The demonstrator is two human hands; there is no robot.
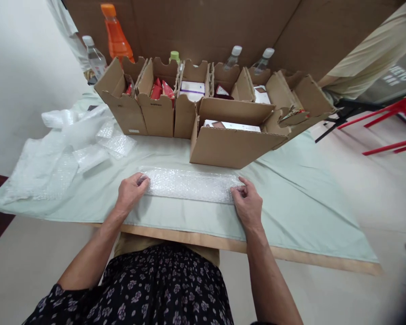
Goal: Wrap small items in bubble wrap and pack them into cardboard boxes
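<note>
A long folded strip of bubble wrap (191, 185) lies across the cloth in front of me. My left hand (132, 192) pinches its left end between thumb and fingers. At the opposite end, my right hand (248, 201) is closed on the wrap's edge, the thumb and index finger showing. Just beyond the strip stands a low cardboard box (233, 146) with a white packet inside. More bubble wrap pieces (50, 158) lie in a loose pile to the left.
Behind stands a row of open cardboard bins (157, 119) holding red packets and white boxes. An orange bottle (117, 38) and several clear bottles rise behind them. The table's wooden front edge (189, 237) is near my body. A red stool (399, 119) stands at right.
</note>
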